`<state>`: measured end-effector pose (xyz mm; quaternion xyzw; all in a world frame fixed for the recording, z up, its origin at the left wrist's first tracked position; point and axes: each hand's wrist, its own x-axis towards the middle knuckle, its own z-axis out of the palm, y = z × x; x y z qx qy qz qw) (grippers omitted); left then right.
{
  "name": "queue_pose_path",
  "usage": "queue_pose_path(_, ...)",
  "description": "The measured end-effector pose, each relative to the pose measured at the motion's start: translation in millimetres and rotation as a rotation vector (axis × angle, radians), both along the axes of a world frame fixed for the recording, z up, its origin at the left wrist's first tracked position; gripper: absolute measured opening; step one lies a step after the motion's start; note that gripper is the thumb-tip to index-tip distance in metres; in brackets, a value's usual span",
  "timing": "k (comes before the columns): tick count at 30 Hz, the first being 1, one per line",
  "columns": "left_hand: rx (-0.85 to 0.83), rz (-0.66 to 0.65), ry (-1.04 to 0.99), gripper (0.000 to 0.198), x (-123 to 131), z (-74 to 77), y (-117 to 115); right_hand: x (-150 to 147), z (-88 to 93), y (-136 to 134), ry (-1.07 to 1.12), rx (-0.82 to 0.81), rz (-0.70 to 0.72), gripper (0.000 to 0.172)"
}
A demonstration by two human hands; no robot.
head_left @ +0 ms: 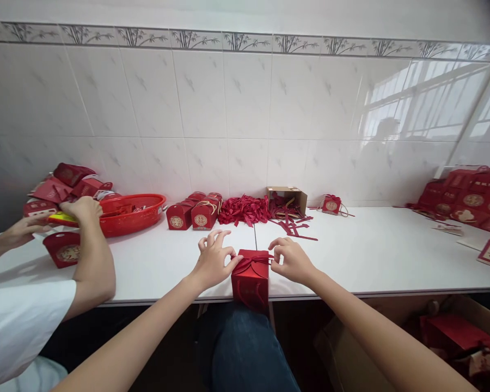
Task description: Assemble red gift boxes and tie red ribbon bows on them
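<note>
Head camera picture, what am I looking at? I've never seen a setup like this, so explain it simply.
There's no machine here: one camera, worn on a person's head, looks forward and down. The left hand and right hand in the middle are the wearer's own. They pinch a red ribbon across the top of a red box, at the near edge of a white table. Farther back lie decorated boxes, a ribbon pile and a red basket. The arms at far left are another person's.
</note>
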<state>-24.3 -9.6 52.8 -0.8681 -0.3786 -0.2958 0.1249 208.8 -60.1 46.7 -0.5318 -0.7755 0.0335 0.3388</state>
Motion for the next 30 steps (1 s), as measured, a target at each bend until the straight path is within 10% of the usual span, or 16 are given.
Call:
queue_pose_path(7,0.098,0.048,0.038,0.032,1,-6.8,-2,6,-6.5,2,0.121,-0.049,0.056,0.017)
queue_pose_path(14,-0.374,-0.149,-0.326,0.027,3,-23.9,5,15,-34.1,8,0.475,-0.226,0.228,0.015)
queue_pose_path(20,-0.522,-0.211,-0.496,0.026,7,-35.8,8,3,-61.1,10,0.720,-0.421,0.361,0.115)
queue_pose_path(30,-0.653,-0.330,-0.711,0.032,22,-50.0,7,28,-61.9,5,0.672,-0.467,0.384,0.125)
